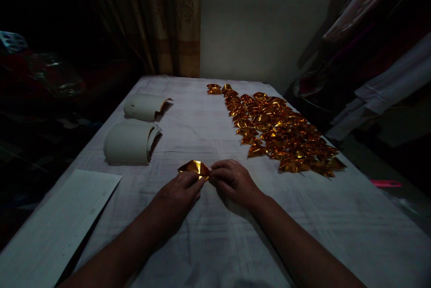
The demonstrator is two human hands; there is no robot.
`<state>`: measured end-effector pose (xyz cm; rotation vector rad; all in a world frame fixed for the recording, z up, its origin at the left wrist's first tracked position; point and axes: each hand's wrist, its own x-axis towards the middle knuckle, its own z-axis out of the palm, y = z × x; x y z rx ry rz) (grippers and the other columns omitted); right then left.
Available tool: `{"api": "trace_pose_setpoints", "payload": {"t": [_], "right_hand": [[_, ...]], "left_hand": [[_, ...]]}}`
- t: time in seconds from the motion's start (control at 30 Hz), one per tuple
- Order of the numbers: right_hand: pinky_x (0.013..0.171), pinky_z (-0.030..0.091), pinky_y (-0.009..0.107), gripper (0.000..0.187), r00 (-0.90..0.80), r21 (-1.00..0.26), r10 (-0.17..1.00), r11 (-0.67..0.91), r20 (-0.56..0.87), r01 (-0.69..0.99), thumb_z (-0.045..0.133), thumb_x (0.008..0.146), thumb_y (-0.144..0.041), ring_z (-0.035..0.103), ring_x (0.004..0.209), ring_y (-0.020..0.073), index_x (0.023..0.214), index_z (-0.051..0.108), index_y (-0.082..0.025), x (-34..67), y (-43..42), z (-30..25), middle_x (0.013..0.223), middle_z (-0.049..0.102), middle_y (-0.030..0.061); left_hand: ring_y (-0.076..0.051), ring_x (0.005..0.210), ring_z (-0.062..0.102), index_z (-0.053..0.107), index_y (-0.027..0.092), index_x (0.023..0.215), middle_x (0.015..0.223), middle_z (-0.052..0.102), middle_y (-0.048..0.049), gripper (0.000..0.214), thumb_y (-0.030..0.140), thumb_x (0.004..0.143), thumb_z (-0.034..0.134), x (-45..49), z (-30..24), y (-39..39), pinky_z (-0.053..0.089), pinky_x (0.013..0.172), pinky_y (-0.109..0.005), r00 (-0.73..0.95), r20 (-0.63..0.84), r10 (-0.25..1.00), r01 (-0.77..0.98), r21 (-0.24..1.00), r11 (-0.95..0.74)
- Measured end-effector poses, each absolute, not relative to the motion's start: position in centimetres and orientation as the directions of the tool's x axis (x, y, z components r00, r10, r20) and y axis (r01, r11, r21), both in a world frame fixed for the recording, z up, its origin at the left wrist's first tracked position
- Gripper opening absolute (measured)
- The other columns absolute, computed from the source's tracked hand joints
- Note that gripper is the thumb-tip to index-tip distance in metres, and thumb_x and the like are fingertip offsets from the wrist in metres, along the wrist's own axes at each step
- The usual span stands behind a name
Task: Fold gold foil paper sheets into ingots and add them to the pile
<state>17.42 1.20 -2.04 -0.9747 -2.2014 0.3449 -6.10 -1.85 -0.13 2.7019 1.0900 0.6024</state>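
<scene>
A small piece of shiny gold foil paper [194, 168], partly folded, sits between my two hands low over the white cloth-covered table [208, 234]. My left hand [175, 198] pinches its near left side with closed fingers. My right hand [233, 181] pinches its right end, fingers curled together. To the right, a long spread of several folded gold foil pieces [276, 128] runs from the far middle of the table toward the right edge.
Two curled stacks of white-backed sheets lie at the left, one nearer [131, 143] and one farther [145, 106]. A flat white sheet [54, 225] lies at the front left. A curtain [161, 19] and wall stand behind; hanging clothes [377, 54] crowd the right.
</scene>
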Motion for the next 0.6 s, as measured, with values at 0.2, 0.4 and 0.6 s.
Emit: {"api": "trace_pose_setpoints", "payload": {"t": [0.2, 0.4, 0.6], "right_hand": [[0.084, 0.046, 0.040, 0.025, -0.596, -0.315, 0.657, 0.750, 0.462, 0.582, 0.061, 0.095, -0.024, 0.063, 0.103, 0.0239, 0.118, 0.071, -0.028, 17.4, 0.2, -1.2, 0.120, 0.068, 0.0091], [0.083, 0.046, 0.040, 0.026, -0.593, -0.283, 0.644, 0.756, 0.483, 0.591, 0.059, 0.095, -0.023, 0.062, 0.100, 0.0232, 0.118, 0.070, -0.027, 17.1, 0.2, -1.4, 0.115, 0.069, 0.0081], [0.084, 0.045, 0.040, 0.026, -0.591, -0.284, 0.658, 0.744, 0.466, 0.605, 0.061, 0.093, -0.023, 0.061, 0.102, 0.0233, 0.117, 0.071, -0.027, 17.1, 0.1, -1.3, 0.116, 0.069, 0.0077]], "left_hand": [[-0.024, 0.112, 0.061, 0.056, 0.020, 0.130, 0.122, 0.063, -0.0097, 0.033, 0.015, 0.097, 0.050, -6.0, -0.4, -1.9, 0.058, 0.092, -0.042, 0.637, 0.327, 0.698, 0.639, 0.282, -0.715], [-0.024, 0.112, 0.060, 0.052, 0.021, 0.136, 0.124, 0.063, -0.0109, 0.039, 0.014, 0.097, 0.051, -6.4, -0.5, -1.9, 0.057, 0.092, -0.043, 0.660, 0.304, 0.687, 0.615, 0.308, -0.726], [-0.022, 0.113, 0.060, 0.058, 0.026, 0.128, 0.128, 0.063, -0.0075, 0.033, 0.017, 0.098, 0.051, -7.1, 0.1, -1.6, 0.056, 0.092, -0.040, 0.668, 0.247, 0.702, 0.594, 0.391, -0.703]]}}
